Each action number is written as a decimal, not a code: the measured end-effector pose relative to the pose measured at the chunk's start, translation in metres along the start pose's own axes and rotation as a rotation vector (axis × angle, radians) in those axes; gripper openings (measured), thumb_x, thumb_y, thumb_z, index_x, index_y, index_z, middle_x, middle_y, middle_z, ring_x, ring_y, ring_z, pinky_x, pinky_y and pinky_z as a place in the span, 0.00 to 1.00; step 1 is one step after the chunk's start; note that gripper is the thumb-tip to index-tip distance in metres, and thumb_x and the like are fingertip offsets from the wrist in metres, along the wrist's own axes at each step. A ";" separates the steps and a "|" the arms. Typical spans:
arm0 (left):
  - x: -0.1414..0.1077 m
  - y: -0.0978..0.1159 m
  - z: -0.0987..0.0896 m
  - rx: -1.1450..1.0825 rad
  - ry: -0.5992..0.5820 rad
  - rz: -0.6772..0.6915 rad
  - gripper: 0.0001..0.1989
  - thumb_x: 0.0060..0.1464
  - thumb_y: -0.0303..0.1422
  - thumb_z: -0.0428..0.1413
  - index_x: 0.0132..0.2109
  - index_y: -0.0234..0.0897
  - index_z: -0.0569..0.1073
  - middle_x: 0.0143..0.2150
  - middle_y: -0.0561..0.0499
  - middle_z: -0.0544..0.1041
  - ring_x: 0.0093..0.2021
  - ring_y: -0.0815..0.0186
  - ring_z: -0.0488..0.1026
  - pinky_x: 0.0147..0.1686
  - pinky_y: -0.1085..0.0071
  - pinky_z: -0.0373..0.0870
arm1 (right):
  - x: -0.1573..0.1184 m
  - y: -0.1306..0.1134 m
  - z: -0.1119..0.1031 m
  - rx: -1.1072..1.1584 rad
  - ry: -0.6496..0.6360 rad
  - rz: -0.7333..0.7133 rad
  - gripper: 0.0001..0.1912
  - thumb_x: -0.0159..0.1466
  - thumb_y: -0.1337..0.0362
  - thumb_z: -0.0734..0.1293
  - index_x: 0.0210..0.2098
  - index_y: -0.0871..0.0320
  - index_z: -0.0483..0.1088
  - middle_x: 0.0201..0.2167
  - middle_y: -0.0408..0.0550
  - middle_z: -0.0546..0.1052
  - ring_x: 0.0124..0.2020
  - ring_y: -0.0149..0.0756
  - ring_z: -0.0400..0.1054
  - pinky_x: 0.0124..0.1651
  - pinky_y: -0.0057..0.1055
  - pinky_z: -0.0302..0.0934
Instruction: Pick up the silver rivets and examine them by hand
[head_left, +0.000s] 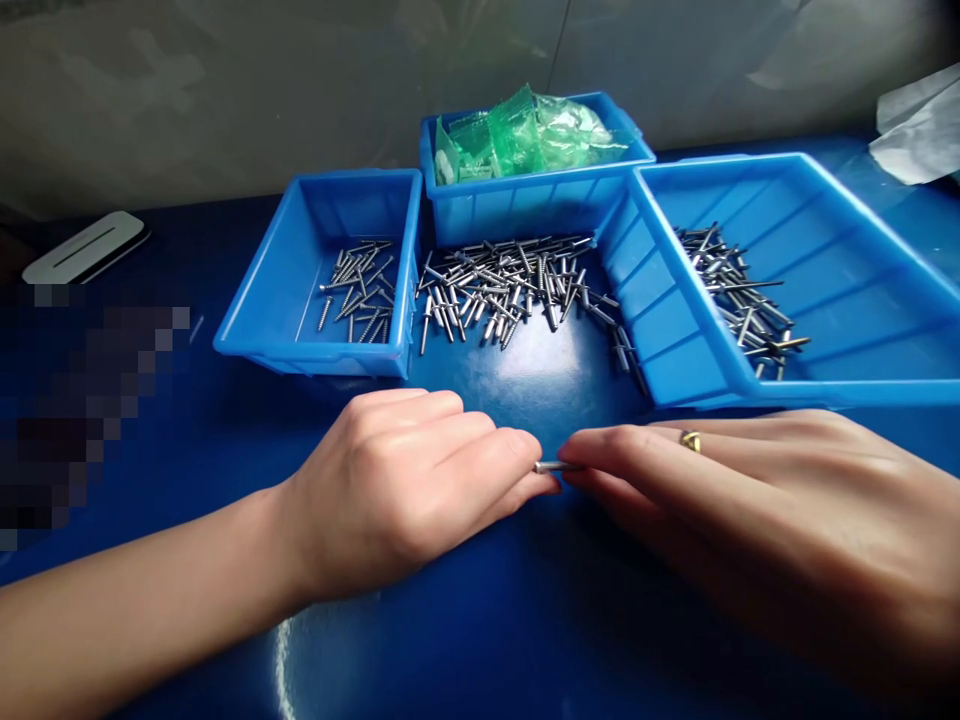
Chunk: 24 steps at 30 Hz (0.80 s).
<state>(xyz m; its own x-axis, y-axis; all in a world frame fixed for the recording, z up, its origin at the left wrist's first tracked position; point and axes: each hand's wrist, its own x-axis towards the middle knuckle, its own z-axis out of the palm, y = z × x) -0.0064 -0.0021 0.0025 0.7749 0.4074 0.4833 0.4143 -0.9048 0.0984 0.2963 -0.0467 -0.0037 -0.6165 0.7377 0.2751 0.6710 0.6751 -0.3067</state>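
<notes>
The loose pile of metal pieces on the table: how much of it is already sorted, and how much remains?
Some looks done: the left bin and the right bin each hold a modest batch. In hand: the left hand and right hand pinch one small metal piece between fingertips. Left: the loose pile still looks bigger than either batch.

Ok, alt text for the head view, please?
Left hand and right hand pinch one small metal fastener between their fingertips above a blue table. Behind lie a loose fastener pile, two blue trays holding fasteners, and a bin of green bags.
</notes>
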 end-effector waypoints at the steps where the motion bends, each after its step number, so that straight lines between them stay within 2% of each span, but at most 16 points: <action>1: 0.000 0.000 0.000 0.003 0.000 -0.005 0.20 0.91 0.30 0.63 0.41 0.41 0.85 0.35 0.54 0.90 0.31 0.64 0.86 0.34 0.65 0.79 | 0.001 -0.001 -0.001 0.011 0.013 -0.021 0.10 0.87 0.64 0.68 0.49 0.48 0.80 0.34 0.46 0.87 0.26 0.43 0.79 0.29 0.34 0.66; 4: 0.001 0.002 0.000 0.015 -0.005 -0.048 0.20 0.91 0.30 0.61 0.41 0.40 0.84 0.33 0.55 0.87 0.28 0.65 0.83 0.32 0.65 0.76 | 0.008 -0.002 -0.004 0.007 0.036 -0.064 0.16 0.85 0.75 0.62 0.45 0.48 0.73 0.33 0.45 0.86 0.23 0.40 0.76 0.28 0.35 0.64; 6: 0.001 0.002 0.000 0.024 -0.019 -0.082 0.18 0.89 0.27 0.59 0.43 0.40 0.85 0.33 0.56 0.86 0.27 0.66 0.81 0.32 0.66 0.75 | 0.011 -0.001 -0.004 -0.033 0.029 -0.063 0.19 0.85 0.77 0.60 0.44 0.47 0.70 0.30 0.41 0.81 0.20 0.38 0.73 0.27 0.35 0.62; 9: 0.001 0.001 0.000 0.024 -0.035 -0.100 0.21 0.90 0.25 0.54 0.44 0.39 0.84 0.34 0.55 0.88 0.29 0.67 0.83 0.34 0.67 0.77 | 0.014 0.000 -0.002 -0.060 0.056 -0.061 0.18 0.92 0.68 0.59 0.45 0.47 0.70 0.28 0.39 0.78 0.18 0.37 0.69 0.26 0.36 0.58; 11: 0.000 -0.001 0.001 0.021 -0.038 -0.095 0.23 0.92 0.26 0.52 0.45 0.39 0.84 0.35 0.54 0.90 0.30 0.66 0.84 0.34 0.67 0.77 | 0.013 0.001 0.001 -0.048 0.092 -0.041 0.16 0.96 0.59 0.59 0.50 0.48 0.73 0.26 0.36 0.77 0.17 0.36 0.67 0.24 0.37 0.54; 13: -0.001 -0.003 0.001 0.018 -0.041 -0.083 0.23 0.94 0.27 0.50 0.46 0.38 0.85 0.36 0.53 0.90 0.30 0.65 0.85 0.33 0.66 0.77 | 0.013 0.002 0.003 -0.035 0.097 -0.024 0.14 0.96 0.57 0.60 0.53 0.47 0.73 0.26 0.34 0.76 0.17 0.36 0.67 0.24 0.37 0.52; 18: -0.002 -0.004 0.000 0.002 -0.042 -0.059 0.24 0.96 0.29 0.49 0.47 0.37 0.84 0.36 0.53 0.90 0.30 0.65 0.86 0.33 0.65 0.78 | 0.009 0.002 0.001 0.006 0.039 -0.095 0.17 0.92 0.70 0.57 0.49 0.47 0.70 0.34 0.40 0.85 0.22 0.37 0.77 0.28 0.36 0.62; 24: 0.005 0.002 0.001 -0.042 0.044 -0.095 0.22 0.93 0.26 0.52 0.46 0.38 0.85 0.33 0.56 0.87 0.27 0.68 0.81 0.31 0.69 0.76 | 0.008 -0.002 -0.004 -0.014 0.036 -0.076 0.20 0.81 0.80 0.59 0.48 0.47 0.71 0.34 0.43 0.88 0.21 0.40 0.78 0.27 0.38 0.64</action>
<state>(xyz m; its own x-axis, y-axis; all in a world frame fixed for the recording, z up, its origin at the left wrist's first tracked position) -0.0015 -0.0022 0.0044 0.7110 0.4862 0.5080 0.4635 -0.8673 0.1813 0.2920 -0.0424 0.0027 -0.6507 0.6842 0.3293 0.6288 0.7286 -0.2716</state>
